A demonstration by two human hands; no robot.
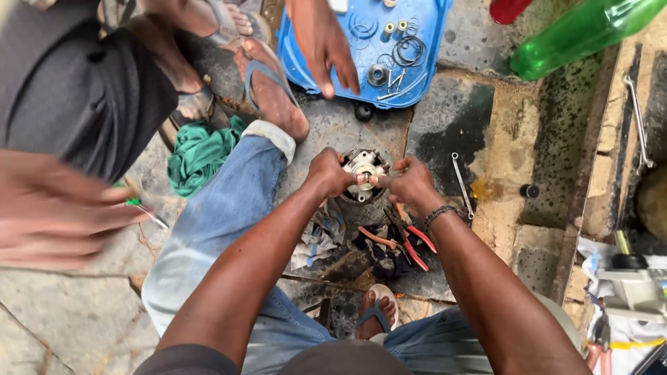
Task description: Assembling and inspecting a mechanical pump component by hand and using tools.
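Observation:
A round metal machine part (pixel 364 165) with a pale hub sits on the stained concrete floor in front of me. My left hand (pixel 329 173) grips its left side, fingers curled over the rim. My right hand (pixel 410 184), with a beaded band on the wrist, pinches a small metal piece at the part's near edge, where both thumbs meet. Red-handled pliers (pixel 414 243) lie on a dirty rag just below my right hand.
Another person's hand (pixel 324 43) hangs over a blue tray (pixel 431 48) of rings and small parts; their sandalled foot (pixel 271 90) is close by. A green cloth (pixel 198 154) lies left, a spanner (pixel 461 184) right, a green bottle (pixel 577 31) top right. A blurred hand (pixel 55 215) crosses at left.

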